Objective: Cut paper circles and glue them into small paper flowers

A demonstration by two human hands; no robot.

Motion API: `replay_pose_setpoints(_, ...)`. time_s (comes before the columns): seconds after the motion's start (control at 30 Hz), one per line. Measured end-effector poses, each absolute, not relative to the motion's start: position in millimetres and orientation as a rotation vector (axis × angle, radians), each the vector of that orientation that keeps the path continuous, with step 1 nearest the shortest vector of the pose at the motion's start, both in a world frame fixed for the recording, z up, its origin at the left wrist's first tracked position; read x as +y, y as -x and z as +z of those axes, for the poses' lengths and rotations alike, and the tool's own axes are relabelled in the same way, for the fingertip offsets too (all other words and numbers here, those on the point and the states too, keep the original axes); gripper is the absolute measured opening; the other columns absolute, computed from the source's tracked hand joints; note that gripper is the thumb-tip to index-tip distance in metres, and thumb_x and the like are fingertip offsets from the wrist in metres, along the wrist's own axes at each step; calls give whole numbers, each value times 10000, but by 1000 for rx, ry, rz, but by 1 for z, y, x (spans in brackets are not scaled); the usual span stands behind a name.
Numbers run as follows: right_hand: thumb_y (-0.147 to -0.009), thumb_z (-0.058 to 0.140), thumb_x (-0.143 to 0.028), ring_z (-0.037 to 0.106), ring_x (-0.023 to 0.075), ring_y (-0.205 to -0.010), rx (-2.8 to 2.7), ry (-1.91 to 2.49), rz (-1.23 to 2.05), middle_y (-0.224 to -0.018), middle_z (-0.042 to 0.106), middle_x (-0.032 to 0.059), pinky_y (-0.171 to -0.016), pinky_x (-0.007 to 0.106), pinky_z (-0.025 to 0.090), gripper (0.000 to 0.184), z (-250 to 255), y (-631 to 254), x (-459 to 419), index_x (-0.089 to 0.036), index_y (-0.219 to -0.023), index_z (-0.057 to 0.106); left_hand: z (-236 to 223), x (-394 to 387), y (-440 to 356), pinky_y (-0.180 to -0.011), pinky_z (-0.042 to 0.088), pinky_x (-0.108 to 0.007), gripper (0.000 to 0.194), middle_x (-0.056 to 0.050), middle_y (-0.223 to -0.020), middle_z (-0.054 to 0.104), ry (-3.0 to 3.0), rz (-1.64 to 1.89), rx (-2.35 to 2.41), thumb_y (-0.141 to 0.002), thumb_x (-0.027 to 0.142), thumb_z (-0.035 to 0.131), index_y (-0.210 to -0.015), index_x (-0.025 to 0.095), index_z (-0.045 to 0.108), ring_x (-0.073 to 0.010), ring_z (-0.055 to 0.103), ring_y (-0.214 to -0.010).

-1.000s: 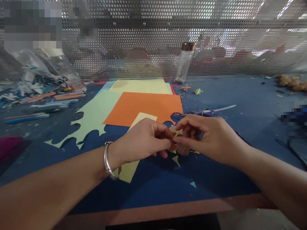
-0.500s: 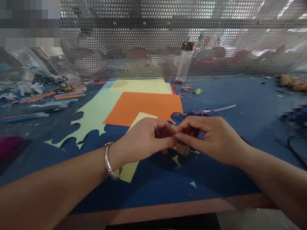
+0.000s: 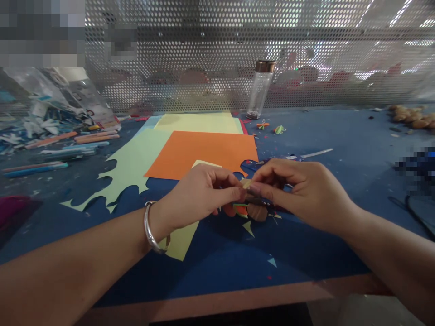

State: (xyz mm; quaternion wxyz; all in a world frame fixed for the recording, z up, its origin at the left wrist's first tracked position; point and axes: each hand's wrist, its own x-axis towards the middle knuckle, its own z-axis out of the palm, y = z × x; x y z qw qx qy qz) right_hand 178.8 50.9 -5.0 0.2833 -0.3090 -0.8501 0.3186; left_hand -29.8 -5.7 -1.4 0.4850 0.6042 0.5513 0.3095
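My left hand (image 3: 200,194), with a silver bangle on the wrist, and my right hand (image 3: 299,188) meet over the blue table (image 3: 217,267). Both pinch a small cream paper piece (image 3: 246,183) between thumb and fingertips. Just below the fingers lie small orange, green and brown paper cutouts (image 3: 251,211). A pale yellow paper strip (image 3: 180,240) lies under my left wrist. Behind the hands lies an orange sheet (image 3: 200,151) with a notch cut from its near right corner.
A pale green sheet (image 3: 132,165) with a jagged cut edge lies left of the orange one, a yellow sheet (image 3: 197,122) behind. A clear bottle (image 3: 260,88) stands by the perforated metal screen. Pens (image 3: 57,147) and a plastic bag lie far left. Scissors (image 3: 292,157) lie behind my right hand.
Both hands have lifted slightly and shifted a little, still pinching the paper piece; the coloured cutouts beneath them now show more.
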Motion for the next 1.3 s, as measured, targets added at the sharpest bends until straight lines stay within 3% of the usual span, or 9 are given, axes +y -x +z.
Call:
replay_pose_setpoints(0.57,-923,672,-339,624,117,-595,-2330,815,914,-683,714,-1,-552,232,477,177,-5,-180,52,-195,-856,751,-5,-5,30,-462,461,-153,216,-29,-697,703,-1428,752,1296,-889,334,667,-875,133,743,-125,712,-607)
replay_pose_setpoints(0.83,-906,702,-331,698,154,-642,-2284,811,1100,-714,752,17,-631,272,550,155,-5,-179,50,-191,-850,738,-5,-6,28,-461,449,-151,210,-24,-715,710,-1413,740,1286,-912,332,647,-835,142,695,-112,706,-592)
replay_pose_setpoints(1.3,-840,769,-409,639,137,-626,-2291,885,1150,-699,704,-1,-597,262,496,224,-8,-179,57,-196,-838,700,-1,-4,28,-472,445,-157,211,17,-706,670,-1492,631,1226,-968,310,600,-856,141,660,-87,682,-566)
